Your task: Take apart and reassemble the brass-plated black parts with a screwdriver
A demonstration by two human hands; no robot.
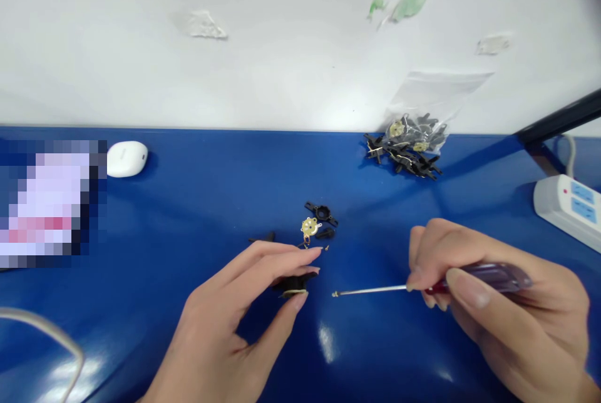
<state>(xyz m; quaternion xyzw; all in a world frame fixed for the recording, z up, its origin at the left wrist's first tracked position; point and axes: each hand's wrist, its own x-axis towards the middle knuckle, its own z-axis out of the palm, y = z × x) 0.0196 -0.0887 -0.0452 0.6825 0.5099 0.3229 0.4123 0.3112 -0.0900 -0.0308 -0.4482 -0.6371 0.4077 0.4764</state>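
My left hand (244, 309) holds a small black part (295, 284) with a brass-coloured edge between its thumb and fingers. A screwdriver with a dark purple and red handle (493, 276) is gripped in my right hand (498, 303). Its thin metal shaft (375, 290) points left, and a tiny brass-coloured piece shows at the tip, close to the black part but apart from it. Just beyond my left fingertips lie a black bracket (322, 213), a brass-coloured plate (310, 226), a small black piece (325, 234) and a tiny screw (327, 248).
On the blue table (211, 190), a clear bag (422, 121) and a pile of black parts (408, 162) lie at the back right. A white power strip (568, 209) is far right. A white case (127, 159), a pixelated object (47, 203) and a cable (47, 325) are left.
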